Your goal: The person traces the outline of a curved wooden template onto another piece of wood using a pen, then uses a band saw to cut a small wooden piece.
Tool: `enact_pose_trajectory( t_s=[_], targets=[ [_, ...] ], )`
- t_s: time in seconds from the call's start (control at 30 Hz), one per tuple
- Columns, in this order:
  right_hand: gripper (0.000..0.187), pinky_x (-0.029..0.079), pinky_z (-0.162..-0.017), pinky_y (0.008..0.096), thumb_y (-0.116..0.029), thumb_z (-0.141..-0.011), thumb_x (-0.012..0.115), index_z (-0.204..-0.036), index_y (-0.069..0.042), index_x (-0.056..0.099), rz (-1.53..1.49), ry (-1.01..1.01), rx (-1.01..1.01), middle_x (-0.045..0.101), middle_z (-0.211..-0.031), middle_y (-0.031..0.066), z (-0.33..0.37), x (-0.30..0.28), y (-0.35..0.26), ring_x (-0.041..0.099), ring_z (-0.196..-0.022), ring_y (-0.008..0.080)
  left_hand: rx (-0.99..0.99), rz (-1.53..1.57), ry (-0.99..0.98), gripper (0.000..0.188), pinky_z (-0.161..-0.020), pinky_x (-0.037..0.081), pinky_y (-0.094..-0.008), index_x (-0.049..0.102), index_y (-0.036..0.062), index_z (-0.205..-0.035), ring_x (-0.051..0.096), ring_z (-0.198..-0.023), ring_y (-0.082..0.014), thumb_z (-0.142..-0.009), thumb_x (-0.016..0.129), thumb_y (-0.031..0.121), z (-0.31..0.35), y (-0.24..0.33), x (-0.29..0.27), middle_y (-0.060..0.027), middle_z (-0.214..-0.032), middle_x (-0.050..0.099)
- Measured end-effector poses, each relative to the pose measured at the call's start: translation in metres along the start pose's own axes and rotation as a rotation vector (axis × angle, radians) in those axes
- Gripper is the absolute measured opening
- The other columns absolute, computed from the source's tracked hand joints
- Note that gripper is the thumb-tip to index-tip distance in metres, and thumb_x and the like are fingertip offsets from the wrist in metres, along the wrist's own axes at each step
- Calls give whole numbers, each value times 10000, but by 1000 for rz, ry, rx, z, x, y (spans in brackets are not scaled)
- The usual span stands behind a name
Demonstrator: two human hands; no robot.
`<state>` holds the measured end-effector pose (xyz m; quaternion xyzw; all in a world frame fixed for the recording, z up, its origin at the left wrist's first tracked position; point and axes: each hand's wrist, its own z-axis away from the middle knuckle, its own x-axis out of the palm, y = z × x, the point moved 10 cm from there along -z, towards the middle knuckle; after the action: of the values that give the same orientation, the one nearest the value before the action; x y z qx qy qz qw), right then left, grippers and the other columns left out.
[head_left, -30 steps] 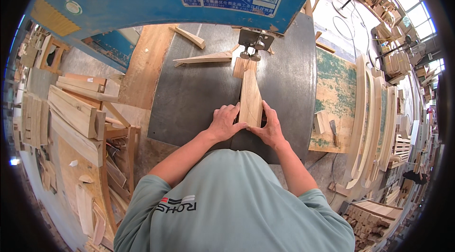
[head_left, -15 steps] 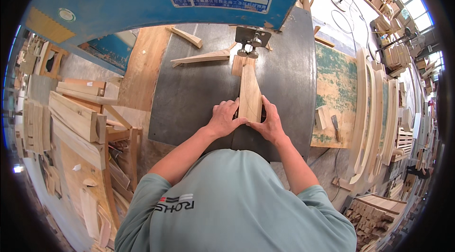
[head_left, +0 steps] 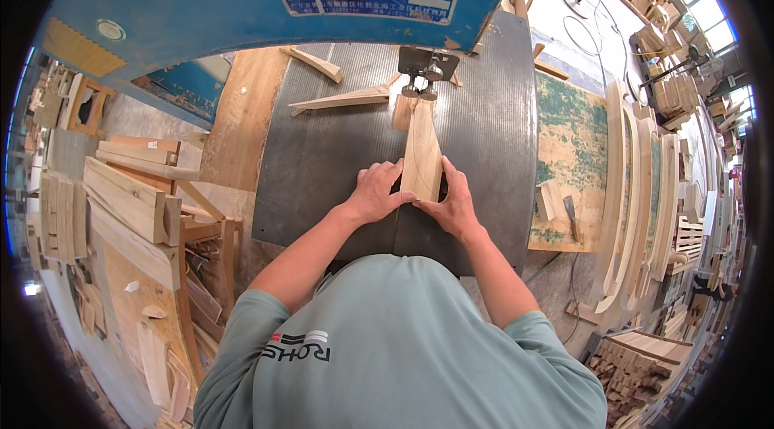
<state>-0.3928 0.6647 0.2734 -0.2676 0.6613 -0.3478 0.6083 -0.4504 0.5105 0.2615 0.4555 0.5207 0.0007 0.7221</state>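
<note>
A pale wooden workpiece [head_left: 421, 156], curved along its right edge, lies on the dark metal saw table [head_left: 322, 155]. Its far end meets the blade guide with metal rollers [head_left: 421, 82] of a blue bandsaw [head_left: 201, 2]. My left hand [head_left: 377, 192] grips the near left corner, thumb on the end and fingers along the side. On the near right side my right hand [head_left: 455, 200] holds it too, its thumb at the near end close to the other thumb. Beside the guide, a small wood block [head_left: 401, 113] sits against the workpiece. The blade itself is hard to make out.
Wood offcuts [head_left: 343, 98] lie on the table left of the guide. Stacked boards [head_left: 125, 195] stand on a bench at left. To the right, a green-stained board [head_left: 572, 131] carries a scraper [head_left: 572, 215] and small blocks, beside long curved wooden pieces [head_left: 617, 187].
Both hands and the workpiece have moved slightly forward toward the blade guide, and the workpiece's near end has shifted a little left. My grip looks the same.
</note>
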Motion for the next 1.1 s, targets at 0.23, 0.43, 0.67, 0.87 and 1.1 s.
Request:
enact_pose_trajectory(
  t_s=[0.23, 0.43, 0.67, 0.87, 1.1],
  targets=[
    [1033, 459, -1072, 454, -208, -662, 933, -1499, 11, 367, 11, 29, 11, 559, -1361, 190, -7, 2, -4, 522, -1251, 374, -23, 8, -69, 801, -989, 405, -470, 472, 21, -1480, 557, -1144, -335, -886, 699, 508, -8, -9, -3, -153, -1216, 614],
    [1041, 457, -1075, 458, -191, -654, 931, -1500, 16, 361, 17, 45, 28, 559, -1361, 195, -15, 4, -1, 518, -1257, 381, -20, -4, -88, 824, -991, 406, -470, 461, 22, -1487, 556, -1156, -337, -879, 700, 522, -18, -14, -6, -158, -1224, 609],
    [1030, 481, -1065, 431, -179, -718, 913, -1551, -19, 328, -42, -3, -2, 535, -1358, 214, -17, -2, -5, 533, -1265, 359, 39, 56, 294, 496, -866, 485, -443, 678, 60, -1254, 636, -956, -327, -871, 751, 367, -1, -7, -28, -113, -1013, 703],
    [972, 483, -1071, 425, -133, -767, 870, -1568, -56, 325, -42, -50, 55, 550, -1333, 211, -16, 0, 2, 566, -1232, 347, -22, 191, 592, 235, -721, 504, -424, 763, 53, -1027, 661, -798, -293, -836, 772, 191, 20, -5, -32, -71, -866, 721],
    [960, 495, -1054, 418, -120, -760, 867, -1563, -70, 343, -22, -20, 13, 559, -1308, 208, -28, -1, 4, 590, -1197, 340, 11, 126, 619, 197, -676, 508, -422, 770, 54, -989, 665, -752, -301, -825, 774, 162, 8, -5, -37, -76, -834, 723]
  ],
)
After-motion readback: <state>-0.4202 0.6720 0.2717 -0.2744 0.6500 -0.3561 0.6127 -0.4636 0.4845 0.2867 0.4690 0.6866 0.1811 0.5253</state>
